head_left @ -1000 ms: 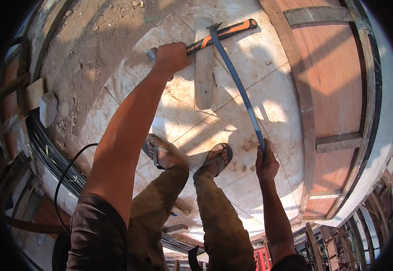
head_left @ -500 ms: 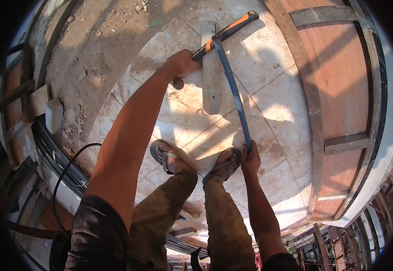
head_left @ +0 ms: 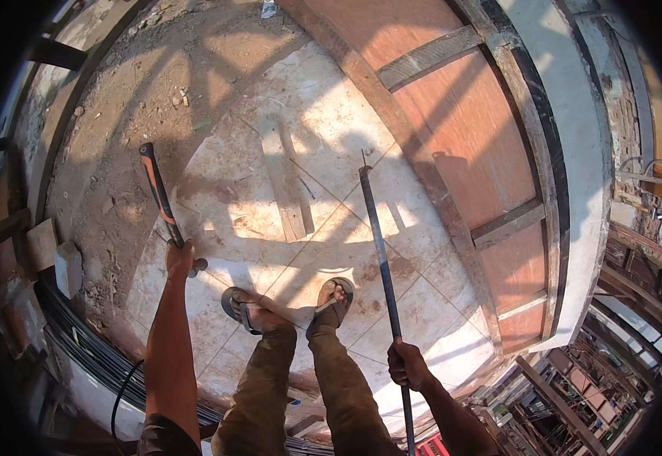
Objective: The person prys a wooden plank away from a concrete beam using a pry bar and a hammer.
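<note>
My left hand [head_left: 179,260] is closed on a hammer [head_left: 158,191] near its head, with the orange-and-black handle pointing up and away. One end of the metal head shows just right of my fingers. My right hand [head_left: 409,365] grips a long dark-blue metal bar [head_left: 382,266] low on its shaft. The bar's far end narrows to a brownish tip, raised toward the right side of the tiles. Between the two tools, a short weathered wooden board [head_left: 279,178] lies flat on the floor, and neither hand touches it.
My sandalled feet [head_left: 331,304] stand on dusty tiles [head_left: 331,228]. A framed plywood panel [head_left: 460,114] lines the right side. Bare soil [head_left: 133,99] lies at the far left. Black cables [head_left: 88,346] run along the near left, and scrap wood [head_left: 574,387] is piled at the lower right.
The hammer has come away from the bar's far end and swung left, its handle now pointing up. My right hand has moved nearer to me with the bar. The whole view has shifted right.
</note>
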`<state>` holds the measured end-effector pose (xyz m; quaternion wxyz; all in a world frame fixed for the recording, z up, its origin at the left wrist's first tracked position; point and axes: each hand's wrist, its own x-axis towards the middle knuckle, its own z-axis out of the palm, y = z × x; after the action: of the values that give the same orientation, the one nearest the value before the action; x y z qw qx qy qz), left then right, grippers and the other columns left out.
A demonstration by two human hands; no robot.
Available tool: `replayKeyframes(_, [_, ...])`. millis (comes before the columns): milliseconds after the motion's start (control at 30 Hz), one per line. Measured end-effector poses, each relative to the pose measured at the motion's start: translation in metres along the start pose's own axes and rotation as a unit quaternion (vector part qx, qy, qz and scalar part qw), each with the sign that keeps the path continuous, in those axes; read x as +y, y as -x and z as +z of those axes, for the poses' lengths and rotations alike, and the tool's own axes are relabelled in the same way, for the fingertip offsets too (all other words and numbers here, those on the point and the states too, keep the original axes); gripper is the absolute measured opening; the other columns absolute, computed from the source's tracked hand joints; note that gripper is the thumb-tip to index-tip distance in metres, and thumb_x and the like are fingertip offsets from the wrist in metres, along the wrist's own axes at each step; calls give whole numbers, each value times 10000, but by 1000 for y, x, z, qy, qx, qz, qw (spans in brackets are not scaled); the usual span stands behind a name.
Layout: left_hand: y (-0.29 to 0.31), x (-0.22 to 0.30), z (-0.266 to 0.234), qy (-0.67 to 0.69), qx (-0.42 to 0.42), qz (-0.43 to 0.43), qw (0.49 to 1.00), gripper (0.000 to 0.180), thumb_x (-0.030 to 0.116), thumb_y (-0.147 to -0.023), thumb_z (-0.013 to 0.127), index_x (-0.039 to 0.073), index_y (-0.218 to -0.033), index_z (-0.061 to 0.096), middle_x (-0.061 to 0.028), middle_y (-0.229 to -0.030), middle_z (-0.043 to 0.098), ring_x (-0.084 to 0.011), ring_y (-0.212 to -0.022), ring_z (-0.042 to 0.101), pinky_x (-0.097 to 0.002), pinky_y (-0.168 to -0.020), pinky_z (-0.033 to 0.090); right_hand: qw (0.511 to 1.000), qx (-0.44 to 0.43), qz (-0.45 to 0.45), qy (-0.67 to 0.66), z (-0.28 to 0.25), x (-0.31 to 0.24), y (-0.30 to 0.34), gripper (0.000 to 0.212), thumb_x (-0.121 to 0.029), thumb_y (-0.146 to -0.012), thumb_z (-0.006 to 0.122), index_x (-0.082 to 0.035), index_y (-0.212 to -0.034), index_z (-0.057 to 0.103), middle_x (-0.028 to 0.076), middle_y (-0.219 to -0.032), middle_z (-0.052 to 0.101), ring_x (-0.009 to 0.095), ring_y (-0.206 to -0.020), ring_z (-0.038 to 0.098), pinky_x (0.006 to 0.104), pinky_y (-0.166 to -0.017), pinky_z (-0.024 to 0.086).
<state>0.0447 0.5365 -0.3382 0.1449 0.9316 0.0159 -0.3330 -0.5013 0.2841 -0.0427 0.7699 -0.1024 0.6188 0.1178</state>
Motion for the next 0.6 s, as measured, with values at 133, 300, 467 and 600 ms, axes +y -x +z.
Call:
replayKeyframes(133, [64,30,-14,-161,26,70,984,692,253,-883,703,61,-1482,416,-277,-1360,521,-471,-1239,549,-527,-1044,462,997,74,-18,-17,-10,-8,78,438,-480,-1068,525,-175,-764,451,-95,-525,334,40,-363,268,253,-336,193])
replayKeyframes(300, [111,176,-127,-19,35,232,972,637,198,-848,792,61,-1410,525,-227,-1355,523,-352,-1126,615,-458,-970,510,987,133,-62,65,19,-12,160,417,-452,-1044,591,-148,-789,462,-74,-535,394,53,-371,339,258,-338,275])
replayKeyframes(467, [214,370,-306,186,-109,243,946,558,267,-936,720,57,-1417,530,-150,-1205,638,-254,-997,660,-415,-858,546,961,219,-74,152,23,22,218,474,-515,-995,637,-147,-754,461,-47,-545,414,76,-379,368,274,-338,296])
replayKeyframes(600, [383,455,-470,120,-93,346,926,521,315,-963,694,52,-1391,558,-150,-1148,687,-259,-988,683,-397,-853,555,950,205,-99,213,-2,50,248,515,-551,-936,691,-62,-798,611,8,-579,522,140,-419,504,324,-378,405])
